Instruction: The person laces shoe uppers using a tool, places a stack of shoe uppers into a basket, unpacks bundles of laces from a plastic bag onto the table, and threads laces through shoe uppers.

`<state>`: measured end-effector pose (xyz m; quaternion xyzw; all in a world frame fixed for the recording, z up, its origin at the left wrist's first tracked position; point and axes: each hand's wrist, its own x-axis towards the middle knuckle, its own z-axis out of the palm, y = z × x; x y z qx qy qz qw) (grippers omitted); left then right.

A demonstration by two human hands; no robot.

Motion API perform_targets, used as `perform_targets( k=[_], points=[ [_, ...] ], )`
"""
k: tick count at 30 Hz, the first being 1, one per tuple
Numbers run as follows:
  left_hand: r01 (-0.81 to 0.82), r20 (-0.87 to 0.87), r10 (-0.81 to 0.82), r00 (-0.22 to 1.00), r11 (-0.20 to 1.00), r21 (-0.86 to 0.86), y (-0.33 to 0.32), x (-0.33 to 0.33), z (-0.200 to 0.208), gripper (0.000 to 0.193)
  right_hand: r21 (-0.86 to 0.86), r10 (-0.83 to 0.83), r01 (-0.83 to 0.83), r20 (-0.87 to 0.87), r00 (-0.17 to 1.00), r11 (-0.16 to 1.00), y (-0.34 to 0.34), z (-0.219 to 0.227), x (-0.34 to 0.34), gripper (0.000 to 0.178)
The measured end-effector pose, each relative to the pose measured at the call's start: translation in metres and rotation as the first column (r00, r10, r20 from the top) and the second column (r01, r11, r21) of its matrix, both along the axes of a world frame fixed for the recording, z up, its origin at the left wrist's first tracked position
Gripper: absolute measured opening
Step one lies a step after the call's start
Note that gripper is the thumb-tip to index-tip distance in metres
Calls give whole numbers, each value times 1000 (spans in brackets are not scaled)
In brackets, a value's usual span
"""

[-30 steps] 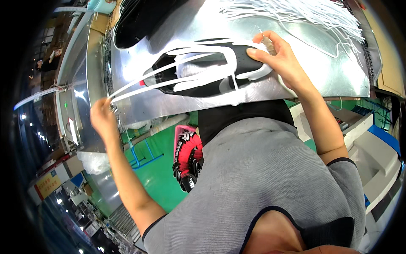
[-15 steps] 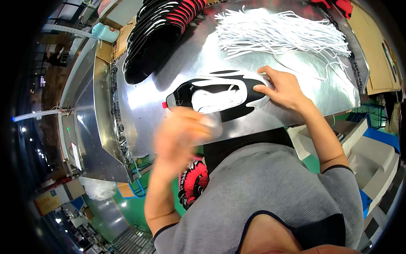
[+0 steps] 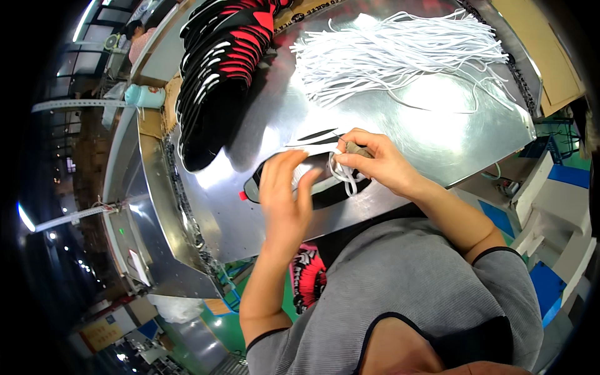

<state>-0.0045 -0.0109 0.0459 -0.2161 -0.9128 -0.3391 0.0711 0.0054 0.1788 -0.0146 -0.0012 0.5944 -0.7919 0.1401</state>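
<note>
A black, white and grey shoe upper (image 3: 328,199) with a small red tab lies on the metal table in front of me. My left hand (image 3: 287,187) is over its left part, slightly blurred, with thumb and fingers apart and nothing visible between them. At the upper's right part, my right hand (image 3: 378,164) grips the short brownish handle of an awl (image 3: 358,149). The awl's thin dark tip points up and left. A looped white shoelace (image 3: 344,175) hangs beside the right fingertips, over the upper. My hands hide much of the upper.
A stacked row of black, red and white shoe uppers (image 3: 219,81) stands at the far left. White laces (image 3: 406,56) lie in a bundle at the far right. The metal table (image 3: 231,225) has raised sides; a light-blue cup (image 3: 145,96) is beyond its left edge.
My right hand has moved left and now holds the awl. My left hand, earlier blurred near the table's front edge, is now over the upper. A lace loop shows between the hands.
</note>
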Motion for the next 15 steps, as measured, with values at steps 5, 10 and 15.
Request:
perform_targets(
  k=[5,10,15],
  points=[
    [-203,838,-52,543,960,192,-35,-11,-25,54,201,-82,81,-5,997,976,-12,-15,-6,21],
    [-441,968,-176,177,866,238,-13,-19,-50,60,319,-147,150,-35,989,936,-27,-20,-2,31],
    [-367,852,-89,516,876,314,-6,5,-49,53,436,-107,137,-91,990,889,-28,-11,5,35]
  ],
)
